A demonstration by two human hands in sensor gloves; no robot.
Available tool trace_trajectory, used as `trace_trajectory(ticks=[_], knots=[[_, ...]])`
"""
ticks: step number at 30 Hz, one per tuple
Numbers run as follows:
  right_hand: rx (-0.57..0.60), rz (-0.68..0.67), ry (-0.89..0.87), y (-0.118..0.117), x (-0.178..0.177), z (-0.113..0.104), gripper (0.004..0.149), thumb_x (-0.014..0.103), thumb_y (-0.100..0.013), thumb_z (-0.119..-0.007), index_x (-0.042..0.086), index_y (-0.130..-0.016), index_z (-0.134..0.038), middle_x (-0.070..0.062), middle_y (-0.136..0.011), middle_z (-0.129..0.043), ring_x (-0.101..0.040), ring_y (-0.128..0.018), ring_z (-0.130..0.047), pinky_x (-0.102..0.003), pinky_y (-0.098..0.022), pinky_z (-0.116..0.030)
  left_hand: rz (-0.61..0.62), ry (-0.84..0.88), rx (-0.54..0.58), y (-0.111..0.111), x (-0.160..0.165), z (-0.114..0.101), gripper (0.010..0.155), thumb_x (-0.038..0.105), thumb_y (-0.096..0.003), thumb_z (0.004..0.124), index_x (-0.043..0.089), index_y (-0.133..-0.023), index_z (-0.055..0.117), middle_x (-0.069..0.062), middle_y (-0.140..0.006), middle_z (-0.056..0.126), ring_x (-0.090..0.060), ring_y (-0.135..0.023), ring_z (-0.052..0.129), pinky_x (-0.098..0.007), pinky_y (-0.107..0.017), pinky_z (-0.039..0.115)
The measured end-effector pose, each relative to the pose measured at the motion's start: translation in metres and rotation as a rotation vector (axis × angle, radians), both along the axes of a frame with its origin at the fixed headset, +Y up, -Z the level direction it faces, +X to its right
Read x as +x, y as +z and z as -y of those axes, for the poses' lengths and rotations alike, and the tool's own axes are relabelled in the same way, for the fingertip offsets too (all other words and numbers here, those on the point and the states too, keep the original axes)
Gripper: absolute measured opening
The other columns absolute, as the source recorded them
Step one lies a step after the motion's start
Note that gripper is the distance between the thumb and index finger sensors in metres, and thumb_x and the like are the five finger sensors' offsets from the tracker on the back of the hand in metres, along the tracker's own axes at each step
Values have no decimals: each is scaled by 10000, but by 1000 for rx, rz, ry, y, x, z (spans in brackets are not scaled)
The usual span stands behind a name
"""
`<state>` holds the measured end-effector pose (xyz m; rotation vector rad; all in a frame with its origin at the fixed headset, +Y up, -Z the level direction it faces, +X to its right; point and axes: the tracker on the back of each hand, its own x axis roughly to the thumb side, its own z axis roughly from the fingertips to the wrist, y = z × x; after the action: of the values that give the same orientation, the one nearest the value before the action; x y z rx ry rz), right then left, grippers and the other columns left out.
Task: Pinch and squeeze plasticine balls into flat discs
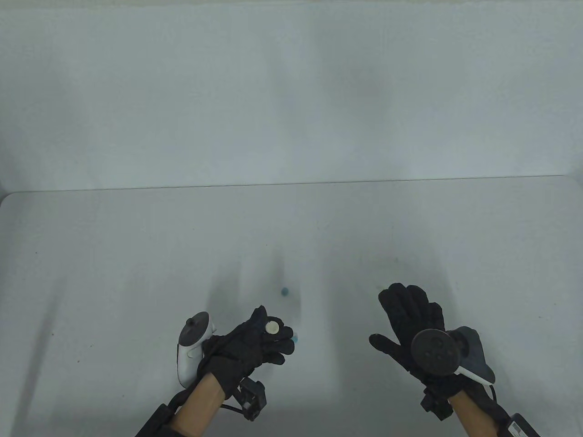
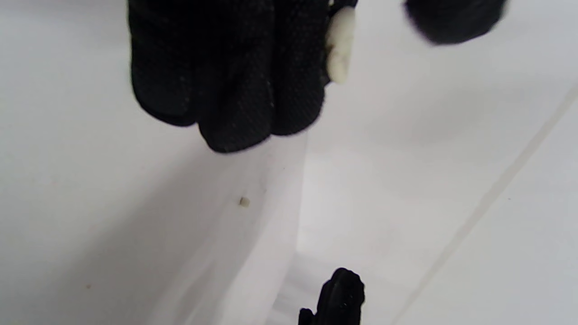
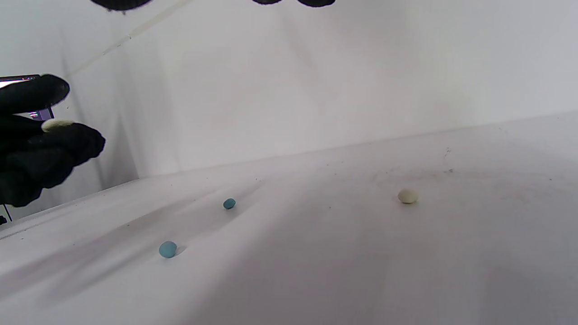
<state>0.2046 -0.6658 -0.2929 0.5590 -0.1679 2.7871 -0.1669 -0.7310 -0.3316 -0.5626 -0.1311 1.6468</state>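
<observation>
My left hand (image 1: 273, 336) holds a flattened cream disc (image 1: 273, 327) on its curled fingers, a little above the table; the thumb stands off the disc. The disc shows edge-on in the left wrist view (image 2: 339, 45) and in the right wrist view (image 3: 58, 124). My right hand (image 1: 387, 318) is open with spread fingers and holds nothing. A cream ball (image 3: 407, 196) lies on the table under it, hidden in the table view. A dark blue ball (image 1: 285, 291) (image 3: 229, 203) lies beyond the left hand. A light blue ball (image 1: 296, 338) (image 3: 167, 249) lies by the left fingertips.
The white table (image 1: 136, 255) meets a white back wall (image 1: 291, 91) along its far edge. A tiny cream crumb (image 2: 244, 201) lies on the table below my left hand.
</observation>
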Motion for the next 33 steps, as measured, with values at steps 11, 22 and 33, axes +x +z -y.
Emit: trace_trajectory(ticks=[11,22,33], knots=[[-1,-5,-1,0,0,0,815,660,-560,-506,157,-1169,-308,-163,-1236,-307,-532,-1105,-352,-764,-694,-435,-42,-61,93,-1,-1,-12,463,322,-566,673,35,-921,754,11,-646,1005,-173,-514,1126,-325,-466,944],[1,-5,-3,0,0,1,815,660,-561,-506,156,-1170,-309,-165,-1237,-305,-533,-1105,-352,-764,-694,-436,4,-8,80,0,3,-7,698,497,-570,591,-11,-1047,592,-167,-930,825,-355,-766,965,-440,-607,807],[-8,-7,-2,0,0,1,815,659,-562,-507,155,-1170,-305,-165,-1237,-303,-535,-1106,-347,-764,-693,-436,-51,-77,142,-3,-1,-14,631,322,-533,744,-27,-1034,583,-12,-735,951,-151,-567,1110,-299,-496,940]])
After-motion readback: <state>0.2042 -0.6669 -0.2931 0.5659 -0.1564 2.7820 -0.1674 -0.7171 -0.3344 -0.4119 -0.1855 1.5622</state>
